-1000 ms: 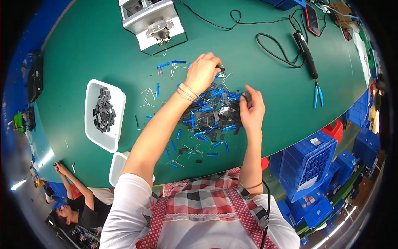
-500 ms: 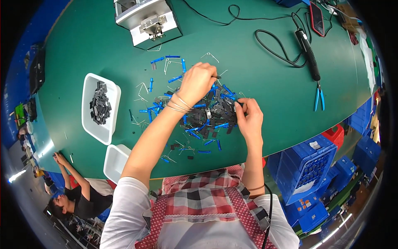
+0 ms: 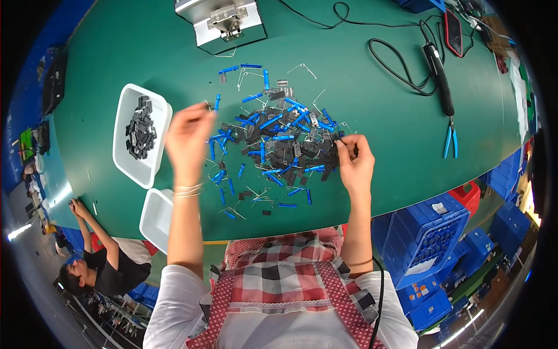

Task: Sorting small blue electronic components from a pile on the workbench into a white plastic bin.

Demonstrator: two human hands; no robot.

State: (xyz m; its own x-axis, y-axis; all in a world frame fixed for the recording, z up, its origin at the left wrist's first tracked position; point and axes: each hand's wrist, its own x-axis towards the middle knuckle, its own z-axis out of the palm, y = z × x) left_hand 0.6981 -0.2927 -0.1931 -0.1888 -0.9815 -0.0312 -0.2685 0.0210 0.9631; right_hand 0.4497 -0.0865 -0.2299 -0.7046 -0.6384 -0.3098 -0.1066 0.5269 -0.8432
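The left hand (image 3: 189,134) is raised left of the frame's centre, blurred, fingers loosely curled, forearm rising from the lower edge. The right hand (image 3: 354,163) sits right of centre, fingertips pinched together.

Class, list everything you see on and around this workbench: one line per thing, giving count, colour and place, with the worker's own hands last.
table: one, green, fills the view.
pile of small parts: many, blue and black with thin wire pieces, table centre.
tray of black parts: one, white, left of the pile.
second tray: one, white, at the near edge.
metal device: one, silver-grey, far edge.
handheld tool with cable: one, black, far right.
pliers: one, blue handles, right.
phone: one, red-edged, far right corner.
crates: several, blue, below the table at right.
another person: one, dark shirt, lower left.
left hand: blurred, raised between tray and pile.
right hand: fingertips pinching at the pile's right edge.
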